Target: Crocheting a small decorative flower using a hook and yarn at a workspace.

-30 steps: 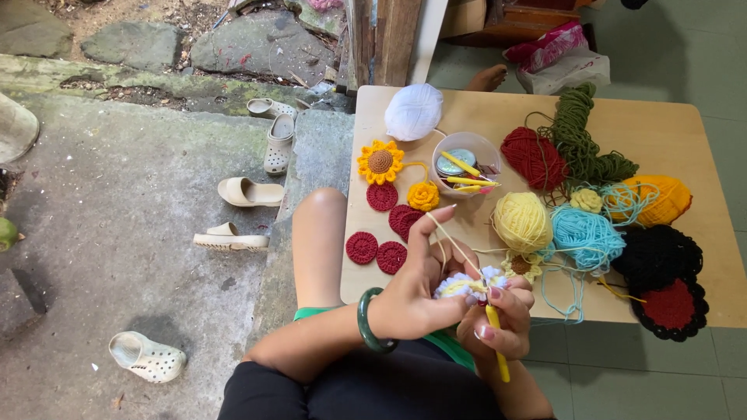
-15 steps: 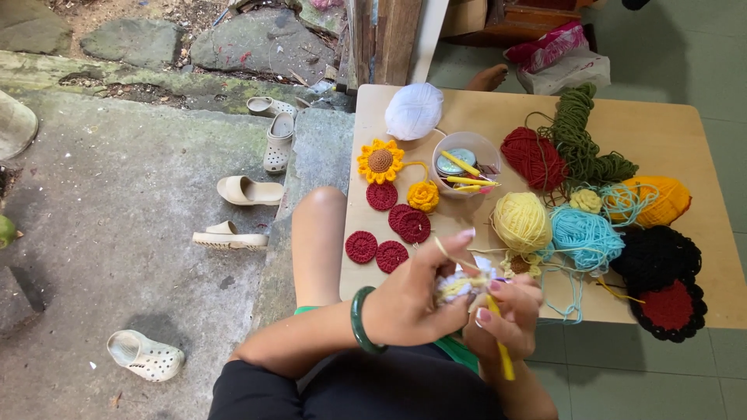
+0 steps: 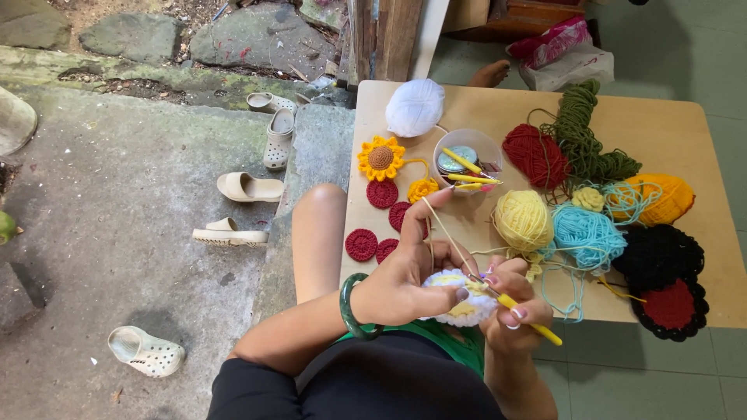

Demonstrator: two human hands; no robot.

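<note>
A white and yellow crochet piece [image 3: 459,299] is held over the lap, just at the near edge of the bench [image 3: 700,117], by the left hand [image 3: 405,284], its fingers clamped on it. A yellow crochet hook [image 3: 521,311] is pinched in the right hand [image 3: 517,311]. The taut pale yarn strand [image 3: 443,229] could slip off the raised forefinger, and stitches might be loosened.

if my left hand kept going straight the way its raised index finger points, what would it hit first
Probably the clear plastic cup of crochet hooks. The left hand points its index finger up the table toward it, passing close by the small orange-yellow flower. Heights are unclear, so it might brush that flower first.
</note>
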